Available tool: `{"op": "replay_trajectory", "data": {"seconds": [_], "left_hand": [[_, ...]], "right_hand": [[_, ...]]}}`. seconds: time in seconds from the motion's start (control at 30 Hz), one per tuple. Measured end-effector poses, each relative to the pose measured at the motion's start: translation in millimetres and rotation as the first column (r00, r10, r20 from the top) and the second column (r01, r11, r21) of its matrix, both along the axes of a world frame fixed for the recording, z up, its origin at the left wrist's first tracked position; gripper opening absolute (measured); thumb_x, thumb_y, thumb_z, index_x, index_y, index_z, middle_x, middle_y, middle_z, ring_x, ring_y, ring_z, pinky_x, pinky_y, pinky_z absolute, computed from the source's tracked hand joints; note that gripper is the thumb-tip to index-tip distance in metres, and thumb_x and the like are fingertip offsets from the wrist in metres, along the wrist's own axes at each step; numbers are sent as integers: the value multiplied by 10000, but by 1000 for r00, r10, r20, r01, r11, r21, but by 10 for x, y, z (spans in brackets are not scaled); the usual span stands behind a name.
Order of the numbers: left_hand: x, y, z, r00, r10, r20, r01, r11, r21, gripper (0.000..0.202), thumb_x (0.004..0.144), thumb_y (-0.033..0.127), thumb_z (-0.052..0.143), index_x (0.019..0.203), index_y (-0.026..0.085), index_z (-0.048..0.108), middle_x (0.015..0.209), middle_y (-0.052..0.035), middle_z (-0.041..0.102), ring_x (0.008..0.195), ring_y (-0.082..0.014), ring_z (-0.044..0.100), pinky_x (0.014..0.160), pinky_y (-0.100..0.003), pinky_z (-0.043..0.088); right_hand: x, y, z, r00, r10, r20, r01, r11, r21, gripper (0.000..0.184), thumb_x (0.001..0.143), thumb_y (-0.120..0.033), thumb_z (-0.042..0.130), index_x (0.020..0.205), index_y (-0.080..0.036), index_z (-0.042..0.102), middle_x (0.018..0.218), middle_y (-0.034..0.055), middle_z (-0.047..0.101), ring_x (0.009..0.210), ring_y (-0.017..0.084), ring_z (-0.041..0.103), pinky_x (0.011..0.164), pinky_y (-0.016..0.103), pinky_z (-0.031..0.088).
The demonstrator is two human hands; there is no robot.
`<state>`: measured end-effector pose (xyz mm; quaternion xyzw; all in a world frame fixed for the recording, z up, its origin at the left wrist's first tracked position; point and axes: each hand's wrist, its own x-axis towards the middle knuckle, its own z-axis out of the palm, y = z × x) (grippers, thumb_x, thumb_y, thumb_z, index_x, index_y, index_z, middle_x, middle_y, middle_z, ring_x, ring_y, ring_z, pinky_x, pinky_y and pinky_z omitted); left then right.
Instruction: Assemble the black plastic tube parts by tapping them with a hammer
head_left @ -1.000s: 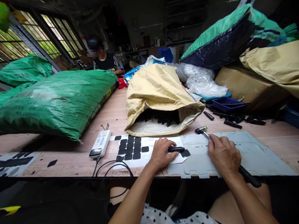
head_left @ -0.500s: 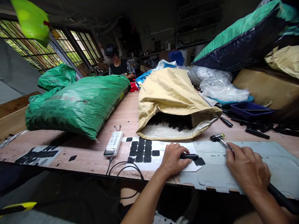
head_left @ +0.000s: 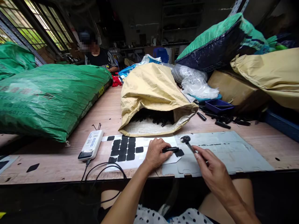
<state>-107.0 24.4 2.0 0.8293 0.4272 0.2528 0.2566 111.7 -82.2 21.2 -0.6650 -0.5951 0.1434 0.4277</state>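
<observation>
My left hand [head_left: 156, 152] rests on a white sheet [head_left: 143, 141], its fingers closed round a slim black handle-like piece [head_left: 171, 149]. Under the tip of that piece lies a black rounded square [head_left: 179, 153]. Several more such black squares [head_left: 123, 147] sit in rows on the sheet, left of the hand. My right hand [head_left: 211, 166] grips a small hammer by its shaft. The hammer's dark head [head_left: 185, 139] is raised just right of the black piece, apart from it, over a grey mat [head_left: 215, 149].
A tan sack [head_left: 149, 90] gapes toward me with dark pieces inside. A bulging green sack [head_left: 51, 96] lies left, beside a white cabled device [head_left: 91, 144]. Loose black parts [head_left: 223, 121] and a purple tray [head_left: 218, 105] are at right. Another person [head_left: 98, 57] sits across the table.
The view has swung right, so the table's things sit further left. My right hand has brought the hammer closer to my left hand, its head turned. The left hand keeps its hold.
</observation>
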Motion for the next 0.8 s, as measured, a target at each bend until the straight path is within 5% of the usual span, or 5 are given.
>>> {"op": "replay_trajectory", "data": {"seconds": [0.8], "left_hand": [[9, -14, 3, 1000, 11, -9, -11, 1000, 14, 101, 857, 331, 754, 940, 276, 770, 867, -3, 668, 923, -206, 561, 812, -341, 354]], "right_hand": [[-359, -101, 2, 964, 133, 228, -120, 990, -72, 379, 1047, -299, 419, 1370, -302, 616, 1020, 29, 692, 903, 148, 687, 816, 257, 525]]}}
